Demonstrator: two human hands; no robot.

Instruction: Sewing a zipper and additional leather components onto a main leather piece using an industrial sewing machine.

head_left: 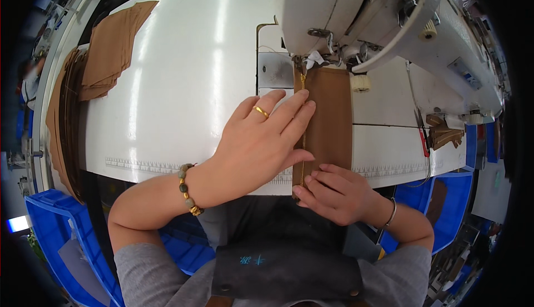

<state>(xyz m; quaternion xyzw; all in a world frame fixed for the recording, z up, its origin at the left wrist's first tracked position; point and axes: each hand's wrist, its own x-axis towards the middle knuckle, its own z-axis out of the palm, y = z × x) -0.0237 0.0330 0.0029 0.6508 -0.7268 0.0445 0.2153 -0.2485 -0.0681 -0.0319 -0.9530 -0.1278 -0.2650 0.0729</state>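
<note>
A long brown piece (329, 112) with a brass zipper (303, 80) runs from under the sewing machine's needle area (300, 62) toward the table's front edge. My left hand (264, 134) lies open over the zipper, fingertips pressing on it and the piece, thumb stretched out near its middle. My right hand (334, 193) is closed at the lower end of the piece, with thumb and fingers on the zipper edge by the table's front.
Brown cut pieces (114, 45) and a taller stack (64, 118) lie at left on the white table (172, 84). Red-handled scissors (424, 143) and brown scraps (445, 133) lie at right. Blue bins (50, 212) flank me below. A person in light clothing (30, 87) shows at far left.
</note>
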